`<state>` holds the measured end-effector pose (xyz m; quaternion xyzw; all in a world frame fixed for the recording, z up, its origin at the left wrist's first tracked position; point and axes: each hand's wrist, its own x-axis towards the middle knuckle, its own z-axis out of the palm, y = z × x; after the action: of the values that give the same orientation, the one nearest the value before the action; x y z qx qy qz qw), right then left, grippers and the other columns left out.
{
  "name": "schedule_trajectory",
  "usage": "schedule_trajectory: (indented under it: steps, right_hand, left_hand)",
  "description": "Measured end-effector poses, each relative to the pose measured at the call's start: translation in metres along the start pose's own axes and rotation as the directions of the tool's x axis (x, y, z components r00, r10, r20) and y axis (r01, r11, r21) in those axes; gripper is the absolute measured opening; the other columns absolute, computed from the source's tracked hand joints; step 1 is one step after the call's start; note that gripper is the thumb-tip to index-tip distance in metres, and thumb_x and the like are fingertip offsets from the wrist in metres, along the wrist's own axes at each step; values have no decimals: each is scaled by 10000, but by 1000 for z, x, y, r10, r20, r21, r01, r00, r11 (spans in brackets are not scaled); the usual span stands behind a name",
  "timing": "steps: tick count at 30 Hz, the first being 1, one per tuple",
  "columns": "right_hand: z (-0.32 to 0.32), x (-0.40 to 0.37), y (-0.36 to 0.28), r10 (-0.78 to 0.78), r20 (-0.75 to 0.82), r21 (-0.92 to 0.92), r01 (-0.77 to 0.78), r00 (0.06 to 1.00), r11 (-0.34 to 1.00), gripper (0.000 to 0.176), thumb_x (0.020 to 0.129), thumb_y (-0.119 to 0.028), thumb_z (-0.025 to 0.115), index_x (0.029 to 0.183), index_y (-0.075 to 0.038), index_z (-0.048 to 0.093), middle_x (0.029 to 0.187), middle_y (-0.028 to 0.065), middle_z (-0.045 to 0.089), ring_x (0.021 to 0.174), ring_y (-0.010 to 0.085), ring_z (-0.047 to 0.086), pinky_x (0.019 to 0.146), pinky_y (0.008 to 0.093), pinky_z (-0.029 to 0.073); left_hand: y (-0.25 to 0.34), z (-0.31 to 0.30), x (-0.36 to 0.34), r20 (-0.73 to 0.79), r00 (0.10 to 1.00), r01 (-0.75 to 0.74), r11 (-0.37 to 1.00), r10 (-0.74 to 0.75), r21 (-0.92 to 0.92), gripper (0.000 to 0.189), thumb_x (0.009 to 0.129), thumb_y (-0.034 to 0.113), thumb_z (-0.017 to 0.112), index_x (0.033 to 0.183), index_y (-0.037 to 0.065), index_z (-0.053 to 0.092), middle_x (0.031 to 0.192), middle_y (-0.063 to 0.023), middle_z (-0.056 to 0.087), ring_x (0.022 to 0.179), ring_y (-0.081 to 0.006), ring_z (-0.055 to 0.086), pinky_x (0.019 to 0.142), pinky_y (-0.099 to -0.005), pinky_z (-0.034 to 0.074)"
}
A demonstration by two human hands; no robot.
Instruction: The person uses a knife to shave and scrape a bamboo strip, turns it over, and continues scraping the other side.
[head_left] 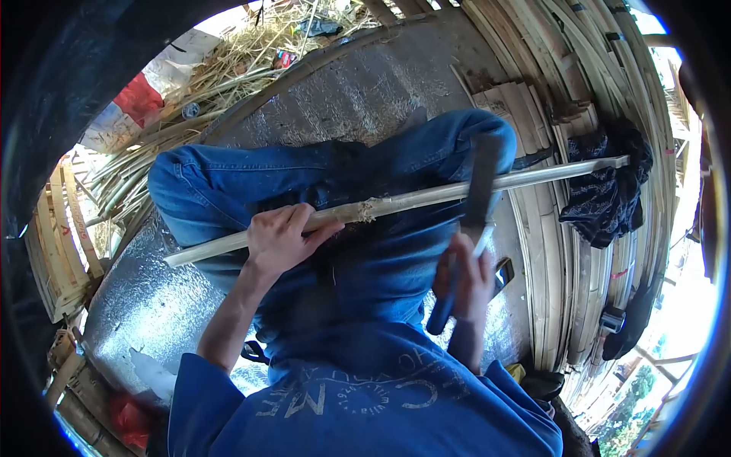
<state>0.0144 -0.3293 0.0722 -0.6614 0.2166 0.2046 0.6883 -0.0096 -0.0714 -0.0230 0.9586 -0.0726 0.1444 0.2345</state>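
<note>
A long pale bamboo strip (pixel 426 198) lies across my crossed legs in blue jeans, its right end over a dark patterned cloth (pixel 605 183). Near its middle is a rough, frayed node. My left hand (pixel 283 238) is wrapped round the strip left of that node. On the right, my right hand (pixel 466 278) grips a knife (pixel 480 183) with a broad dark blade pointing away from me. The blade stands upright in view at the strip; whether it touches is unclear. The knife's blue handle reaches below my hand.
Stacks of split bamboo (pixel 548 228) run along the right side. Straw and bamboo scraps (pixel 228 84) lie at the upper left beside a red bag (pixel 138 100). Beneath me is a shiny metallic sheet (pixel 152 305). A dark tape roll or tin (pixel 612 319) sits at the right.
</note>
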Motion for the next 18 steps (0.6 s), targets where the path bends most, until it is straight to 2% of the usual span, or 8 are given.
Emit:
schedule_trajectory:
  steps: [2, 3, 6, 8, 10, 13, 16, 18]
  right_hand:
    - [14, 14, 54, 184, 140, -320, -131, 973, 938, 217, 965, -284, 526, 886, -84, 558, 522, 1, 478, 389, 91, 445, 359, 252, 331]
    - [29, 6, 53, 32, 261, -455, 94, 965, 886, 241, 972, -282, 517, 885, -59, 547, 512, -5, 471, 395, 79, 448, 375, 249, 331]
    - [30, -4, 24, 251, 261, -333, -158, 932, 930, 253, 974, -277, 520, 840, -63, 508, 522, -4, 484, 400, 79, 445, 385, 241, 331]
    - [20, -8, 21, 122, 216, -380, -31, 969, 924, 267, 971, -280, 523, 837, -50, 512, 533, 16, 502, 394, 97, 453, 379, 234, 327]
    - [8, -16, -6, 108, 9, -144, -106, 994, 984, 285, 959, -300, 531, 835, -44, 554, 548, 25, 504, 416, 91, 466, 373, 241, 350]
    - [-13, -3, -24, -189, -43, -13, 189, 981, 982, 327, 968, -308, 503, 798, -29, 517, 477, 50, 482, 334, 119, 447, 323, 238, 337]
    - [-2, 15, -21, -51, -20, 86, 52, 999, 995, 281, 957, -311, 540, 864, -47, 520, 527, 46, 495, 374, 119, 457, 344, 251, 360]
    - [13, 32, -5, 18, -25, 20, -17, 1000, 1000, 259, 958, -303, 556, 969, -47, 514, 575, 29, 510, 387, 112, 463, 367, 242, 367]
  left_hand:
    - [-4, 4, -1, -1, 1000, -6, 1000, 6, -11, 454, 762, 483, 744, 645, 107, 520, 515, -14, 551, 416, -172, 569, 390, -286, 443]
    - [-6, 4, -2, 13, 1000, -5, 1000, 5, -22, 453, 762, 479, 746, 645, 105, 518, 509, -12, 544, 410, -171, 562, 390, -288, 444]
    - [-1, -4, 2, -4, 1000, 1, 996, -1, -85, 455, 764, 480, 744, 645, 103, 518, 500, -9, 535, 403, -173, 557, 387, -295, 444]
    - [1, -4, 6, -17, 1000, -14, 998, 13, -55, 455, 765, 479, 744, 645, 103, 517, 495, -5, 529, 400, -170, 554, 382, -288, 437]
    - [-1, 2, 0, -32, 999, -15, 1000, 15, -15, 457, 766, 485, 742, 648, 107, 516, 493, -1, 527, 394, -157, 549, 378, -275, 426]
    - [-1, 1, 1, -7, 1000, -5, 1000, 4, -26, 446, 774, 483, 739, 657, 108, 526, 489, 1, 524, 379, -137, 533, 371, -264, 411]
    - [4, -15, 9, 151, 983, 126, 980, -103, -154, 396, 772, 451, 746, 739, 86, 594, 602, -20, 589, 518, -146, 597, 465, -290, 464]
    - [15, -30, 29, 61, 997, 60, 982, -50, -180, 375, 775, 424, 745, 799, 70, 622, 683, -31, 613, 613, -162, 612, 545, -306, 476]
